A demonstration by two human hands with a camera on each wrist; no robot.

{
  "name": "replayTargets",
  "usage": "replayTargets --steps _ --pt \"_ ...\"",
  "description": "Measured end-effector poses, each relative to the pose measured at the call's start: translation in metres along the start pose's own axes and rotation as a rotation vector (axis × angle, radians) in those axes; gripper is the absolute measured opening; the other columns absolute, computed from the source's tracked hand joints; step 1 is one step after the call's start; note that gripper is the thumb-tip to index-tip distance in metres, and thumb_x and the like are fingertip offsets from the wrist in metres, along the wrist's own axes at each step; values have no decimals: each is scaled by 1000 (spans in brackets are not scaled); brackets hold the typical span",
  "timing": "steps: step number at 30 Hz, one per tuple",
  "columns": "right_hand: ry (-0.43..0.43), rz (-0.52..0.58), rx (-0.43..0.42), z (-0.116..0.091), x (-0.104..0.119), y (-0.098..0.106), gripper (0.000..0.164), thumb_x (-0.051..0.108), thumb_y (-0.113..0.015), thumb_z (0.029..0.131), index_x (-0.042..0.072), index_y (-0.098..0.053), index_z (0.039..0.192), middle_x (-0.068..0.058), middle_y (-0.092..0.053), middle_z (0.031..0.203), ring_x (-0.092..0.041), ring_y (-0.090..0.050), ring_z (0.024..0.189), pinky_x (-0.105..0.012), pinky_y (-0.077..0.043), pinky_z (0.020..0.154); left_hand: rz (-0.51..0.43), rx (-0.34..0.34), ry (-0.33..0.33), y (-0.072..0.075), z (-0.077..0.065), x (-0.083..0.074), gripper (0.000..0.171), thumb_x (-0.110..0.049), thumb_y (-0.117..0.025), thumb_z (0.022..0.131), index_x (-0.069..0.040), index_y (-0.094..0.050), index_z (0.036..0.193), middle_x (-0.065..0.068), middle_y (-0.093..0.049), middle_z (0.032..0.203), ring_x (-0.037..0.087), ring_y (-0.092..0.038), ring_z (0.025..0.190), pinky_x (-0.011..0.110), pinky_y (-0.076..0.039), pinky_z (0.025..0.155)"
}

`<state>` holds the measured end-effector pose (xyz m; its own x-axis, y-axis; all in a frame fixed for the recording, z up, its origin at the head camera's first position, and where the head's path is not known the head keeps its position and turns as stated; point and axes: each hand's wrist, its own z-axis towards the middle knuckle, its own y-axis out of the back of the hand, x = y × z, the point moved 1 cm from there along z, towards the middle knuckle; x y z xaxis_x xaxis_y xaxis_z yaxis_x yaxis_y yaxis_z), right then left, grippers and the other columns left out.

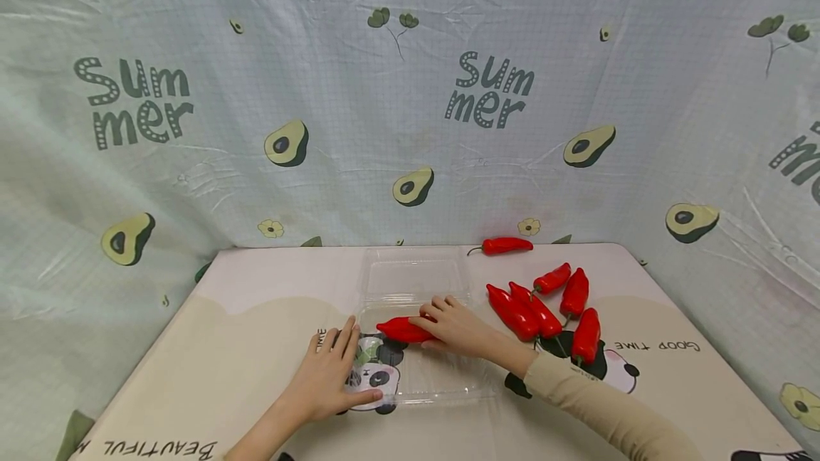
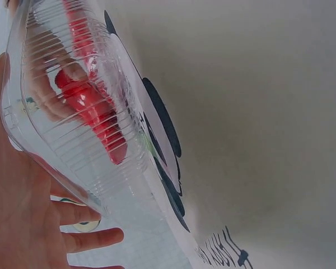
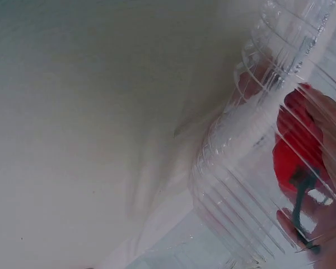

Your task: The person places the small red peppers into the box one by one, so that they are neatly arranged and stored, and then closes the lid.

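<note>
A clear plastic box (image 1: pixel 442 393) with its hinged lid (image 1: pixel 416 277) laid back sits mid-table. Inside its near half lies a red pepper (image 1: pixel 402 329), which my right hand (image 1: pixel 458 329) grips by its stem end; the right wrist view shows the green stem (image 3: pixel 300 210) through the ribbed wall. My left hand (image 1: pixel 329 375) rests along the box's left side with fingers spread and straight. In the left wrist view the same pepper (image 2: pixel 95 115) shows through the box wall, beyond the left hand (image 2: pixel 22 202).
To the right of the box lie several red peppers (image 1: pixel 512 311) in a loose group. One more pepper (image 1: pixel 507 245) lies at the table's back edge. A printed cloth (image 1: pixel 359 91) hangs behind the table (image 1: pixel 256 347) and along its sides.
</note>
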<state>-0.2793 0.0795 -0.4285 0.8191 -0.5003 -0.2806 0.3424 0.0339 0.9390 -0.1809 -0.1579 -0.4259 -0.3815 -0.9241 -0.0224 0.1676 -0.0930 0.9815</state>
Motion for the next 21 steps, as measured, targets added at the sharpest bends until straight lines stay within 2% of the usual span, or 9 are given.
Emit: replayTargets --steps 9,21 --pt "-8 -11 21 1 -1 2 44 43 -57 83 27 -50 123 2 -54 108 -15 -47 99 -31 -42 86 7 -13 -5 -1 -1 1 104 -76 -46 68 3 -35 134 17 -31 143 36 -39 120 58 -28 97" --pt "23 -40 65 4 1 6 44 41 -58 83 27 -49 124 2 -55 108 -15 -47 99 -31 -42 87 15 -21 -12 -2 -1 2 104 -77 -44 68 3 -35 134 17 -31 143 36 -39 120 57 -29 96"
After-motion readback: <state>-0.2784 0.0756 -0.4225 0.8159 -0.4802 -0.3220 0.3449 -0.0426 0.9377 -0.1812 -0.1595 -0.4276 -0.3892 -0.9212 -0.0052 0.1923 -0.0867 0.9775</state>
